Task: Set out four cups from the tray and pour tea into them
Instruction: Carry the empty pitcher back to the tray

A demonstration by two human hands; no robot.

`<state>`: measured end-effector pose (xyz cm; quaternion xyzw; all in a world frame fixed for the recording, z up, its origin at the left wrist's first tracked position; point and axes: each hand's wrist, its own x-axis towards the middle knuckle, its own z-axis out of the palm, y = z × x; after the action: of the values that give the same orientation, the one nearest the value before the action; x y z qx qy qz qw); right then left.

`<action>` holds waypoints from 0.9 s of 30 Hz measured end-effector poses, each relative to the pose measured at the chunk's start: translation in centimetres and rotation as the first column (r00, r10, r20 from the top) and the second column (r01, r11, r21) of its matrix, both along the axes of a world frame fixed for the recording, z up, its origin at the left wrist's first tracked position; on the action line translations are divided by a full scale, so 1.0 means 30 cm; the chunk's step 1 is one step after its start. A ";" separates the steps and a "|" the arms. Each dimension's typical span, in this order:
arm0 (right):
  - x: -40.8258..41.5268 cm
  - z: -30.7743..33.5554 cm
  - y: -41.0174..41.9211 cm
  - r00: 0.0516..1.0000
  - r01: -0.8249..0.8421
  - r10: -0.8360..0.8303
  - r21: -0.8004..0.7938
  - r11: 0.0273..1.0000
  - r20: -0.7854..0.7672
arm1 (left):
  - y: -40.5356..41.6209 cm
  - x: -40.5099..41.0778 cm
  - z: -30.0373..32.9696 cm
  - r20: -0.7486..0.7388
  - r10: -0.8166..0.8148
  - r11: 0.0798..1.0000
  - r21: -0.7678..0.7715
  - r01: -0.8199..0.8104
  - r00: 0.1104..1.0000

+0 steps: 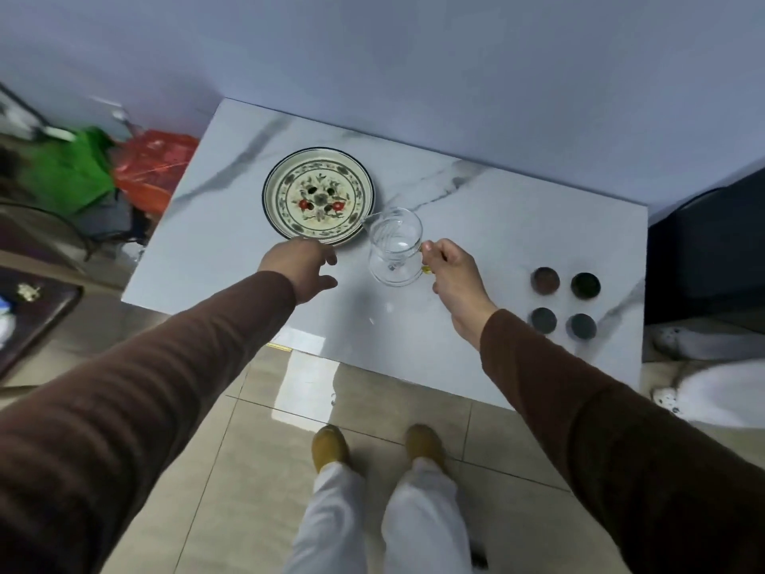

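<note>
Cups [565,302]: four, in a square on the table's [517,225] right, well apart from the bare tray [318,196].
Right hand [453,279]: fingers clasp the glass pitcher's [395,248] handle; pitcher looks clear, contents uncertain.
Left hand [300,269]: loosely spread, grasping nothing, near the tray's rim.
Pour: carry the pitcher level to the cups, tip slowly, spout low over each.

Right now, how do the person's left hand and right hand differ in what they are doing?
The right hand grips the handle of the clear glass pitcher; the left hand holds nothing. The left hand is loosely open beside the patterned tray; the right hand is closed, nearer the four cups. Both wear brown sleeves and are above the marble table.
</note>
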<state>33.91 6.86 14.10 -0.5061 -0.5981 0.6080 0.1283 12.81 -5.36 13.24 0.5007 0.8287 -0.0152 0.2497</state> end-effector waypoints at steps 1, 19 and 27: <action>-0.032 -0.008 -0.005 1.000 -0.001 0.001 -0.005 1.000 0.004 | 0.000 -0.030 -0.005 0.002 -0.001 1.000 -0.009 0.001 1.000; -0.654 -0.279 0.080 0.987 0.059 -0.045 -0.087 0.995 0.156 | 0.131 -0.559 -0.181 0.075 -0.056 0.997 -0.049 0.060 0.996; -0.858 -0.419 0.125 0.971 0.102 -0.082 -0.077 0.992 0.226 | 0.195 -0.725 -0.312 0.102 -0.166 0.984 -0.047 0.171 0.981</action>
<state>8.19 10.60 1.53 -0.6034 -0.5572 0.5666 0.0660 -8.94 0.50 3.87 0.5621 0.7694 -0.0347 0.3013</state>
